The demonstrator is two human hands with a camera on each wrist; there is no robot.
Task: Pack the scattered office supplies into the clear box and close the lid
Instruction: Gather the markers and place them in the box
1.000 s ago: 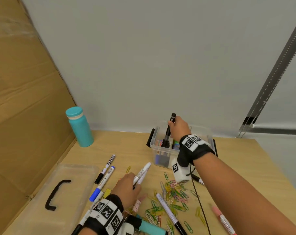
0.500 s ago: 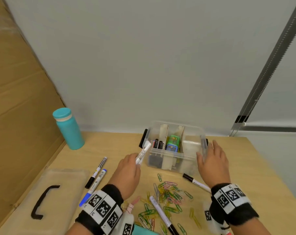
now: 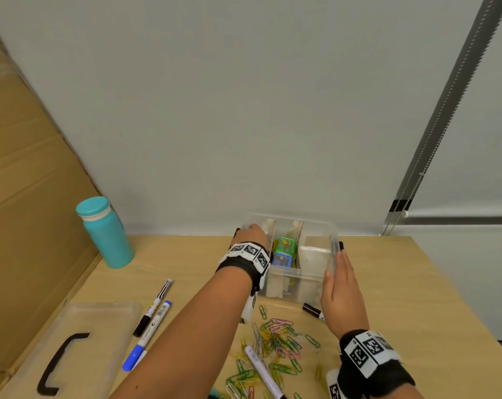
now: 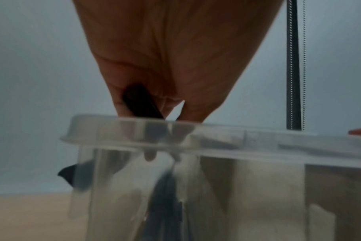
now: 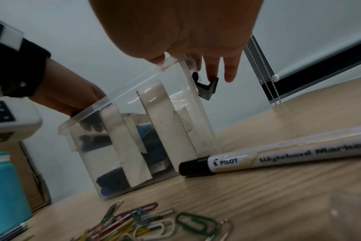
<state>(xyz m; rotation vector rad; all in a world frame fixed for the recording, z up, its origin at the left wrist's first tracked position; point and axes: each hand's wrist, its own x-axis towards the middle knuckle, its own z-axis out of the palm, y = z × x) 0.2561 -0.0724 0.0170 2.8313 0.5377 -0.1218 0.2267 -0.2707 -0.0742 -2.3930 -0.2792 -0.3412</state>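
Observation:
The clear box [image 3: 307, 276] stands open at the back of the table, split by dividers. My left hand [image 3: 252, 234] is over its left compartment and pinches a dark-ended marker [image 4: 140, 102] that points down past the rim [image 4: 216, 135]. My right hand [image 3: 340, 283] lies flat against the box's right wall, fingers [image 5: 229, 68] straight by the black latch [image 5: 206, 88]. A green and blue item [image 3: 284, 250] sits in the middle compartment. Loose paper clips [image 3: 275, 341] and several markers lie in front, one black-capped marker [image 5: 278, 154] right beside the box.
The clear lid [image 3: 100, 326] with a black handle lies at the front left. Two markers [image 3: 153, 308] rest next to it. A teal bottle [image 3: 104, 231] stands at the back left by a cardboard wall [image 3: 28, 197]. A white marker [image 3: 262, 370] lies among the clips.
My left hand carried its marker from in front of the box to over the left compartment. My right hand slid forward against the box's right wall.

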